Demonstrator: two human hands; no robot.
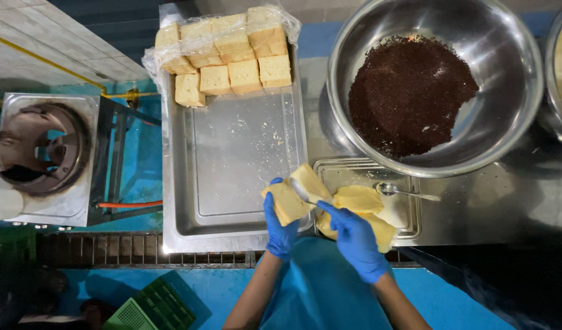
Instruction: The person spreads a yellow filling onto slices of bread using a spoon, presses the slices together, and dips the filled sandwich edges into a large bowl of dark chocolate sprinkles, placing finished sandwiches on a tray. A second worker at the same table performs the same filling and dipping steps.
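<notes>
Holding a pale yellow slice of bread (291,198) above the near edge of the tabletop (476,208), the left hand (280,227), in a blue glove, has its grip closed around the slice from below. The right hand (354,241), also gloved in blue, has its grip narrowed on the handle of a knife (300,192), whose blade lies flat across the top of the slice. Just right of the hands sits a small steel tray (409,214) with lumps of yellow butter (358,198) and a spoon (406,192) resting in it. To the left, a large steel tray (232,159) reaches towards the far edge, where stacked bread slices (229,52) lie partly under clear plastic. At the far right side stands a big steel bowl (513,110) holding dark brown sprinkles (409,91). Off the left edge stands a gas burner (40,150).
</notes>
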